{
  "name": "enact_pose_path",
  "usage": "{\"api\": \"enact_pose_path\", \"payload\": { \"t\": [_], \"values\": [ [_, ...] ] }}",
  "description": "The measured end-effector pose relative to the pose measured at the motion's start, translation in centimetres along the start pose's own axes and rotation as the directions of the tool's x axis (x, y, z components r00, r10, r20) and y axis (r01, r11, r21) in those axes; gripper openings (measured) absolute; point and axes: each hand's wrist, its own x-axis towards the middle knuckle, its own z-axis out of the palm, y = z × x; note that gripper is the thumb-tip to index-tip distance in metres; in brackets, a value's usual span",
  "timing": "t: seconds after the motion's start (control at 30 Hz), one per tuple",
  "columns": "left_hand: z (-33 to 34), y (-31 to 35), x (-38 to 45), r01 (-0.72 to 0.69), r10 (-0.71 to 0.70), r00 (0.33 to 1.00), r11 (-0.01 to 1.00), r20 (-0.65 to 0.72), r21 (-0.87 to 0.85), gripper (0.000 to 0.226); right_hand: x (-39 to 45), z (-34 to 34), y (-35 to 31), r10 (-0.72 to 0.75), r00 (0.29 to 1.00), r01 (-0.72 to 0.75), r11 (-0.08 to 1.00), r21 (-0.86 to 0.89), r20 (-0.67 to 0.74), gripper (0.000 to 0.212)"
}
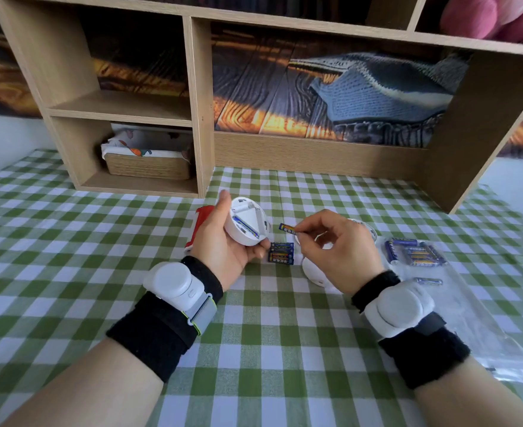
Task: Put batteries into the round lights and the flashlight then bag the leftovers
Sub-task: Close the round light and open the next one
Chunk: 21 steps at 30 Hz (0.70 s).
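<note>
My left hand [223,245] grips a white round light [246,221] tilted with its open battery bay toward me; one blue battery sits inside it. My right hand [337,248] pinches a small blue and orange battery [287,228] just right of the light, apart from it. A pack of several batteries [281,253] lies on the cloth between my hands. A second white round light [312,271] lies under my right hand, and a third [365,229] shows behind it. A red flashlight [199,224] lies behind my left hand, mostly hidden.
Several loose blue batteries [414,251] lie on a clear plastic bag [476,315] at the right. The green checked tablecloth [269,334] covers the table. A wooden shelf unit [198,109] stands at the back, with a woven basket [147,164] in its lower left compartment.
</note>
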Motion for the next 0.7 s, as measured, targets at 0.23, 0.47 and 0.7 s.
{"api": "enact_pose_path", "payload": {
  "t": [0.23,0.47,0.7],
  "values": [
    [-0.3,0.5,-0.1,-0.015,0.013,0.999,0.997,-0.032,-0.074,0.057,-0.8,0.4,0.1,-0.039,0.965,0.07,0.991,-0.114,0.259,0.014],
    [-0.3,0.4,-0.1,0.002,-0.003,1.0,0.996,-0.012,-0.085,0.059,-0.8,0.8,0.3,-0.074,0.935,0.152,0.967,-0.202,0.348,0.012],
    [-0.2,0.4,-0.3,0.022,-0.021,1.0,0.998,0.019,-0.061,0.062,-0.7,0.8,0.4,-0.068,0.936,0.144,0.969,-0.202,0.344,0.012]
  ]
}}
